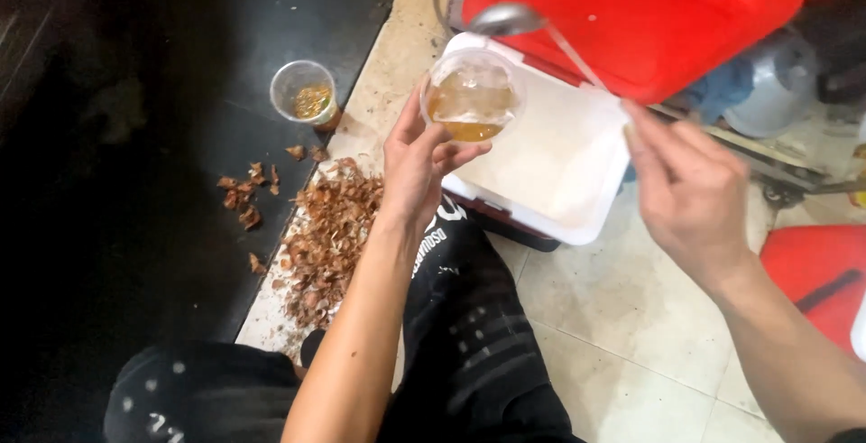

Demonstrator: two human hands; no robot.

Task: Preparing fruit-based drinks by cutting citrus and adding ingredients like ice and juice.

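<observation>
My left hand (417, 161) holds a clear plastic cup (471, 96) with amber liquid and ice in it, over the open white inside of a cooler box (559, 172). My right hand (690, 186) grips the long handle of a metal spoon (507, 19). The spoon's bowl hovers just above the cup's far rim. The cooler's red lid (649, 10) stands open behind the cup.
A second plastic cup (305, 93) with a little yellow-brown stuff stands on the dark floor at left. Brown peelings (325, 235) lie heaped on the tile edge. My knees in dark trousers (469, 335) fill the bottom. A red object (816, 276) sits at right.
</observation>
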